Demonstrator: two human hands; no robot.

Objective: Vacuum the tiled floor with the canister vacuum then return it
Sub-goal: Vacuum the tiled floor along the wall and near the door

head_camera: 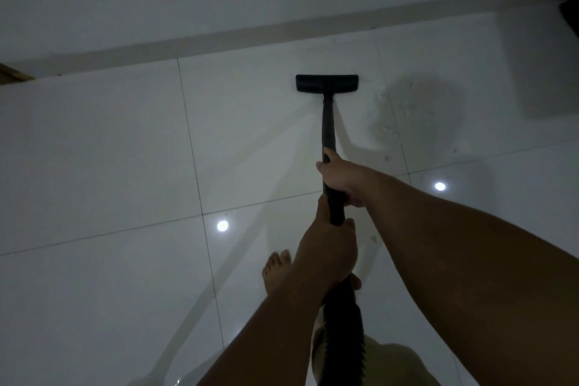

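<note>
The black vacuum wand (328, 122) runs from my hands out to a flat black floor nozzle (326, 83), which rests on the white tiled floor (109, 141) close to the wall. My right hand (343, 177) grips the wand higher up. Just below it, my left hand (327, 252) holds the wand's lower end, where the ribbed black hose (344, 320) begins. The hose drops out of view at the bottom edge. The canister itself is not in view.
A white wall with a pale skirting strip (219, 37) lies just beyond the nozzle. Whitish specks (404, 116) are scattered on the tile right of the wand. A dark object (570, 14) sits at the top right corner. My bare foot (277, 269) stands under my left hand.
</note>
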